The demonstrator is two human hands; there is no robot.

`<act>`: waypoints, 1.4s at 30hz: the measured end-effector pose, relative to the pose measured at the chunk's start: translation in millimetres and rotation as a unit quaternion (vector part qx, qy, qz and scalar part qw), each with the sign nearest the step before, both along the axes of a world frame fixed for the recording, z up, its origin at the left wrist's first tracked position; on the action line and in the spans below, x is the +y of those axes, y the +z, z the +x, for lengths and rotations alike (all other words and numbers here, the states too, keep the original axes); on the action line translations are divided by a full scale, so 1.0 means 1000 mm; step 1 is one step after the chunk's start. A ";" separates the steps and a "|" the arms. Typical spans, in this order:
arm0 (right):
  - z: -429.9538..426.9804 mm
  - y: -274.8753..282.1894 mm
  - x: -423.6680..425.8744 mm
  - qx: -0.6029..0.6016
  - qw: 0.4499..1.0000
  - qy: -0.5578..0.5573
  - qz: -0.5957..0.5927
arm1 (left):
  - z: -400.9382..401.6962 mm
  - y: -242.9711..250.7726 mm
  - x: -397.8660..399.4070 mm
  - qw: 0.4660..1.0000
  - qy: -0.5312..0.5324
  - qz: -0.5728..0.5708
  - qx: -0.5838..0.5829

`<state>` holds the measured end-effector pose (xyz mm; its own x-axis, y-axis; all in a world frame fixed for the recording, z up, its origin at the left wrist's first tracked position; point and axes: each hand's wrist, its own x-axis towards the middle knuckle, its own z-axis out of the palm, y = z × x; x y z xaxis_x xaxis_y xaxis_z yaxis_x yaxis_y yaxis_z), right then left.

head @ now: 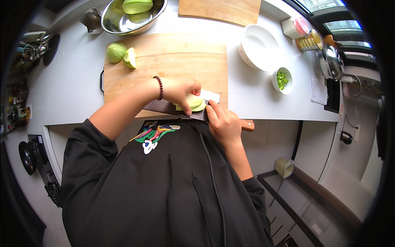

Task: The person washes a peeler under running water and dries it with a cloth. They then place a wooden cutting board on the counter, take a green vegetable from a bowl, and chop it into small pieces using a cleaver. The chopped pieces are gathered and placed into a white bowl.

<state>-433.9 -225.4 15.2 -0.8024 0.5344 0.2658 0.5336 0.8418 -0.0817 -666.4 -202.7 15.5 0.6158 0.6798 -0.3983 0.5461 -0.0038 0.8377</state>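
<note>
My left hand (180, 91), with a dark beaded bracelet at the wrist, is over the front edge of a wooden cutting board (182, 55). Its thumb and fingers hold a small stack of pale green vegetable slices (195, 103) lying on the blade of a cleaver-like knife (160, 106). My right hand (225, 122) grips this knife where blade and handle meet, and the wooden handle sticks out to the right. A fingertip of that hand is by a white piece (211, 96) that I cannot identify. Two cut green vegetable pieces (116, 52) rest at the board's far left corner.
Behind the board stands a steel bowl (135, 29) with peeled green pieces, near a second wooden board (219, 10). To the right are a large white bowl (260, 48) and a small bowl (282, 81) of green strips. The counter's front edge (293, 119) runs before me.
</note>
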 end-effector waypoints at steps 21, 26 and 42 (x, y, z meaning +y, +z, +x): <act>0.097 -0.012 -0.008 0.102 0.947 -0.281 -0.116 | -0.029 -0.001 0.025 0.992 0.121 0.018 0.035; 0.130 -0.015 -0.014 0.064 0.931 -0.349 -0.089 | -0.010 -0.066 0.027 0.988 -0.023 0.065 0.136; 0.131 -0.025 -0.025 0.077 0.922 -0.362 -0.112 | -0.001 -0.038 -0.056 0.915 0.192 0.346 0.074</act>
